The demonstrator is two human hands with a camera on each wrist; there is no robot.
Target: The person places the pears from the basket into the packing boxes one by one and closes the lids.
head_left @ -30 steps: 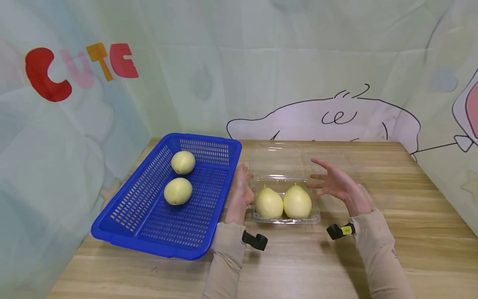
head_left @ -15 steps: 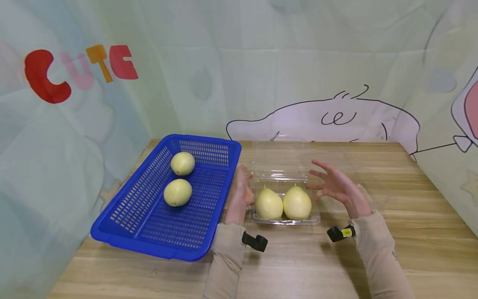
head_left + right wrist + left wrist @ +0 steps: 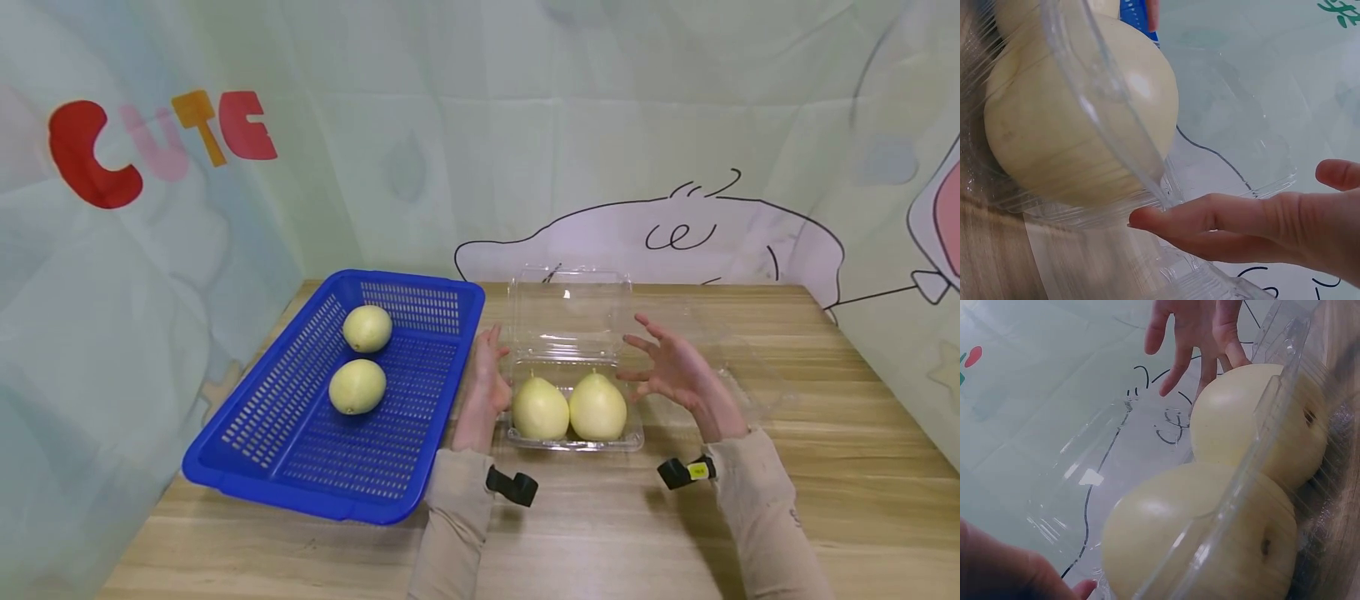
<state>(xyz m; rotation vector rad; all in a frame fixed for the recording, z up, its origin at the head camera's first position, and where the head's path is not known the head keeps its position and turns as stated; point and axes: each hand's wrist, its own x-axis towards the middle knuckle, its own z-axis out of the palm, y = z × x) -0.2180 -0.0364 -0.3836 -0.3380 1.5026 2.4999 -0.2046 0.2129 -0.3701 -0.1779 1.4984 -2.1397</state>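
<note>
Two pale yellow pears (image 3: 540,410) with short stems sit side by side in a clear plastic clamshell box (image 3: 573,444). Its hinged lid (image 3: 570,308) stands raised at the back. On the box's left side is my left hand (image 3: 487,383), fingers extended and nothing gripped. My right hand (image 3: 678,371) is at the right side, fingers spread and thumb apart. In the right wrist view, a fingertip of the right hand (image 3: 1260,225) comes right at the box's corner edge. The left wrist view shows the pears (image 3: 1166,519) close up through the clear wall.
A blue slotted plastic basket (image 3: 300,502) stands left of the left hand, with two pale yellow-green fruits (image 3: 357,387) in it. Another clear plastic container (image 3: 742,396) lies behind the right wrist. A printed cloth backdrop (image 3: 600,150) closes off the table's back and left.
The clamshell lid has swung up from lying back toward the table to a more upright stance. The right hand's fingers have shifted slightly; the left hand has barely moved.
</note>
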